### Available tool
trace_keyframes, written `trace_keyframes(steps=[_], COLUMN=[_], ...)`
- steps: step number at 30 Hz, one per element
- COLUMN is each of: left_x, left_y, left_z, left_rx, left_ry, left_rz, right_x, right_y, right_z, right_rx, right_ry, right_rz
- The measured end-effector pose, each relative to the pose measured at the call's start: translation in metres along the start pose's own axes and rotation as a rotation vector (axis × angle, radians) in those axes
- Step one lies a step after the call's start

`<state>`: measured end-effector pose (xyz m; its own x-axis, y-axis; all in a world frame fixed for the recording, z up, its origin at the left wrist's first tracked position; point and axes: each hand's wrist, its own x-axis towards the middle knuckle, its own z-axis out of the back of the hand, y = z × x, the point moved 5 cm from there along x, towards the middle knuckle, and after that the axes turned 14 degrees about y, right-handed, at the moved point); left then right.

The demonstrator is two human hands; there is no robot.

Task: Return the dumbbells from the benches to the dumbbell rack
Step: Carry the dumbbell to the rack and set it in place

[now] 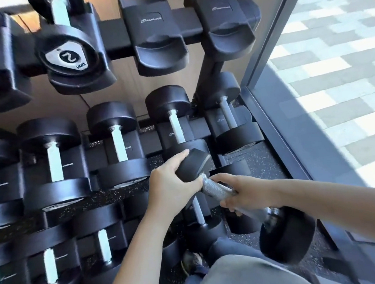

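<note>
I hold a black dumbbell (287, 238) with a knurled steel handle in front of the dumbbell rack (185, 18). My left hand (172, 184) cups its upper head, which points toward the rack's middle tier. My right hand (242, 194) is wrapped around the handle. The lower head hangs at the right, near my knee. On the rack's top tier two black cradles (158, 43) at the right hold nothing. A dumbbell marked 2 (67, 55) rests in the cradle to their left.
Several black dumbbells (51, 157) fill the middle and lower tiers. A glass wall with a dark frame (274, 121) runs close along the rack's right side. Speckled rubber floor lies below. My shoe (191, 262) is near the rack's foot.
</note>
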<state>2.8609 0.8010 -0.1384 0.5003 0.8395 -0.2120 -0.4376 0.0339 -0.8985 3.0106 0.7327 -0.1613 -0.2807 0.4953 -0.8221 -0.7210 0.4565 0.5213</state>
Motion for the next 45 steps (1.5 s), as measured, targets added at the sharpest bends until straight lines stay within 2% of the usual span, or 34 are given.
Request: trace_keyframes(steps=[5,9,14,21,24,29,36,39,45], left_x=[0.061,0.111,0.165,0.235,0.259,0.266,0.26,0.266,0.281], left_y=[-0.027,-0.058,-0.097,-0.133,-0.143,-0.137,-0.106,-0.089,-0.076], left_z=[0.025,0.055,0.101,0.159,0.177,0.19,0.186,0.191,0.188], left_rx=[0.076,0.092,0.137,0.236,0.259,0.339,0.395,0.375,0.5], left_ry=[-0.016,-0.036,-0.036,0.068,0.024,-0.087,0.052,0.071,0.063], left_rz=[-0.045,-0.131,-0.239,-0.322,-0.353,-0.449,-0.442,-0.388,-0.353], right_x=[0.014,0.017,0.025,0.041,0.05,0.06,0.088,0.104,0.127], right_y=[0.021,0.052,0.093,0.147,0.166,0.186,0.214,0.223,0.232], right_z=[0.059,0.117,0.174,0.231,0.257,0.29,0.345,0.363,0.385], right_rx=[0.095,0.073,0.182,0.391,0.466,0.605,0.717,0.751,0.7], right_ry=[-0.014,-0.107,-0.236,-0.334,-0.406,-0.519,-0.571,-0.602,-0.671], right_rz=[0.068,0.155,0.288,0.379,0.415,0.454,0.435,0.434,0.414])
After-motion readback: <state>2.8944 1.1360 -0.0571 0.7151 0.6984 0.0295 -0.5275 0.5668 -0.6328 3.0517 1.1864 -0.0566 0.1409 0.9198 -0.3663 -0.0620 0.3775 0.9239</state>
